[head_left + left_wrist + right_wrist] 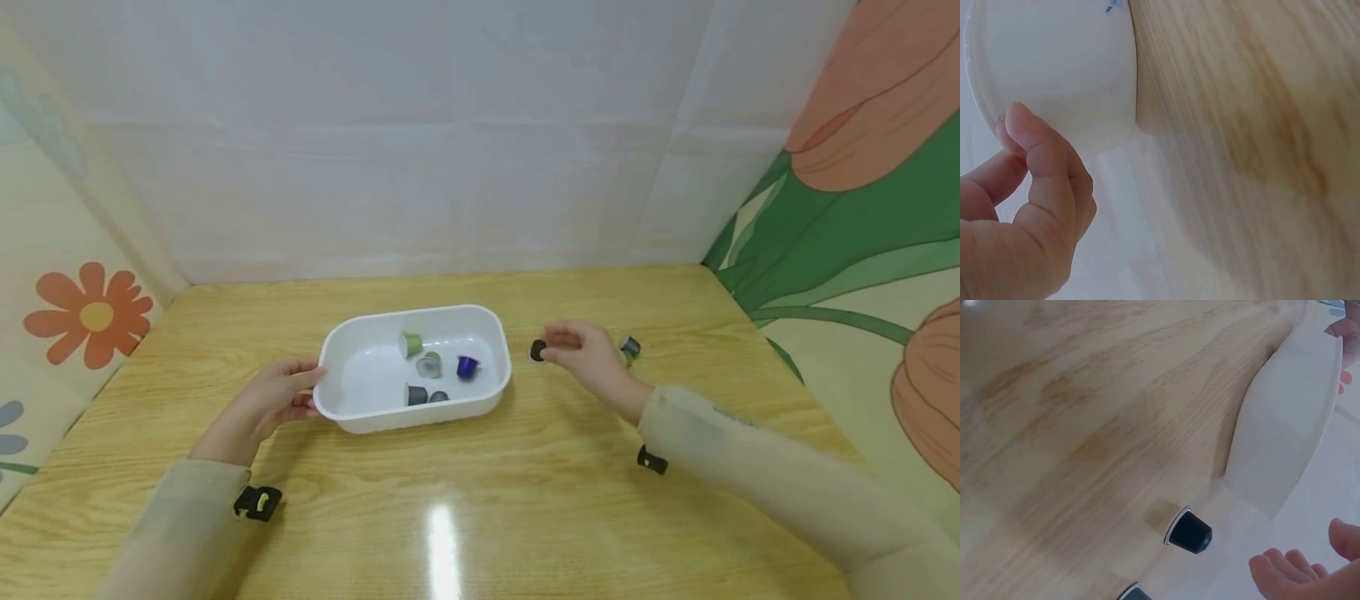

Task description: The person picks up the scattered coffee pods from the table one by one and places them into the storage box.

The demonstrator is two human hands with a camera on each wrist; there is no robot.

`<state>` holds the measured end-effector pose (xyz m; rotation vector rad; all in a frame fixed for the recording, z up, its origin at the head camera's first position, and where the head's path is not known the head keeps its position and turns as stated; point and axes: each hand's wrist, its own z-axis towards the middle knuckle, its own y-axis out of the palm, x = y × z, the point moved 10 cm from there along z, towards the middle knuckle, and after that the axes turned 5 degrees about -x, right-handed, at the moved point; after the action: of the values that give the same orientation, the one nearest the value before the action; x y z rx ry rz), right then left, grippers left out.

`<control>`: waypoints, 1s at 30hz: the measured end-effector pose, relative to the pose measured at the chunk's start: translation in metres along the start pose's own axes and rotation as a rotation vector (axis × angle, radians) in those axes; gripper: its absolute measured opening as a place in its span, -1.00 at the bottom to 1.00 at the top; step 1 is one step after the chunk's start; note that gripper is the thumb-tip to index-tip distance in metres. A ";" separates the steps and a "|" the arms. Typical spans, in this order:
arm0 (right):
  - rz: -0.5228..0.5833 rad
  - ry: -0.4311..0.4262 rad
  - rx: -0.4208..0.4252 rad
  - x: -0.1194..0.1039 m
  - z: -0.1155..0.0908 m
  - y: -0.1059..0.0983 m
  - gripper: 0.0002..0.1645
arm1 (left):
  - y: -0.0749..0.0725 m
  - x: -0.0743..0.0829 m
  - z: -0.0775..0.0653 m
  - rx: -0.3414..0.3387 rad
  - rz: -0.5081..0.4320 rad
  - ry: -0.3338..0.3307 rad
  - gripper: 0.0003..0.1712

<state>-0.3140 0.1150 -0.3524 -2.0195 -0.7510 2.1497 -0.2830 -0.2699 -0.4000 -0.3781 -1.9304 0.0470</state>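
Observation:
A white plastic tray [367, 383] rests on the wooden table, and my left hand [273, 396] grips its left end. In the left wrist view the thumb and fingers of that hand [1041, 194] pinch the rim of the tray [1066, 62]. My right hand [588, 354] hovers right of the tray, fingertips close by a black coffee capsule [537, 351]. From the right wrist, the hand [1304, 575] shows thumb and fingers apart with nothing between them, and a black capsule [1191, 532] lies on its side on the table.
Inside the tray are several capsules: a green one [411, 344], a silver-lidded one [429, 366], a purple one [467, 367] and dark grey ones [416, 396]. Behind my right hand lie a dark capsule [632, 345] and a partly hidden green one [627, 358]. A white sheet [435, 192] hangs at the back.

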 end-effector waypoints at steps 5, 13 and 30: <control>0.009 0.012 0.013 0.006 0.002 0.001 -0.45 | 0.000 -0.001 0.000 -0.001 0.002 -0.001 -0.34; 0.013 0.076 -0.005 0.024 0.007 0.008 -0.35 | -0.001 -0.001 0.000 -0.002 0.004 -0.003 -0.33; -0.025 0.113 0.027 0.047 0.026 0.012 -0.31 | -0.001 -0.003 0.002 -0.013 0.006 0.009 -0.32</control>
<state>-0.3417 0.1158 -0.3999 -2.0865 -0.7236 2.0020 -0.2844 -0.2715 -0.4030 -0.3922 -1.9213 0.0373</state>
